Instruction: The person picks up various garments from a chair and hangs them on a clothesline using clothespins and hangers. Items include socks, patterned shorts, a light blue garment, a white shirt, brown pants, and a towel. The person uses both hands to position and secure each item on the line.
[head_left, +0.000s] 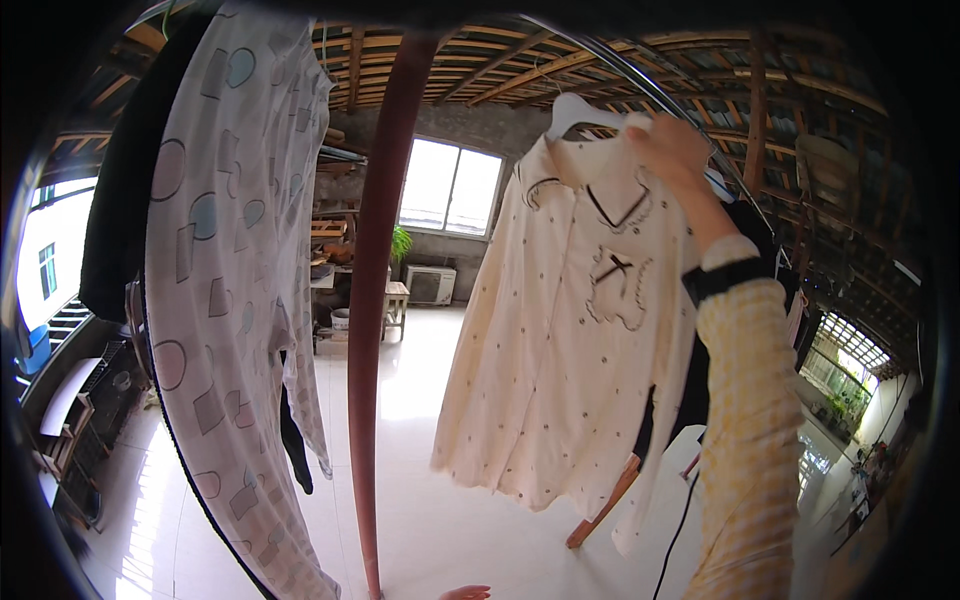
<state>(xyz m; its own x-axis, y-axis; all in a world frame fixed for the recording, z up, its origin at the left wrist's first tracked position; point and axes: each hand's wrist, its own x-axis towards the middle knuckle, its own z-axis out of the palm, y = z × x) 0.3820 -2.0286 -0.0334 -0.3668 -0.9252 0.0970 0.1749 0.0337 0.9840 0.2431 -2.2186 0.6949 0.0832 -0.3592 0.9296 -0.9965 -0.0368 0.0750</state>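
A cream pajama shirt (560, 300) with small dark dots, a dark-edged collar and a bow-trimmed chest pocket hangs on a white clothes hanger (578, 112). My right hand (668, 150), reaching up in a yellow checked sleeve, is closed on the shirt at its collar and shoulder; the fingertips are partly hidden there. Only some fingers of my left hand (466, 593) show at the lower edge, stretched out and apart from the shirt. Above the shirt runs a shiny metal rail (640, 75).
Pale patterned pajama pants (230, 250) hang close on the left. Beside them a dark red pole (375, 300) rises from the floor. Behind the shirt are dark clothes (745, 235) and a wooden leg (603, 505). An air-conditioner unit (431, 285) stands under the far window (449, 187).
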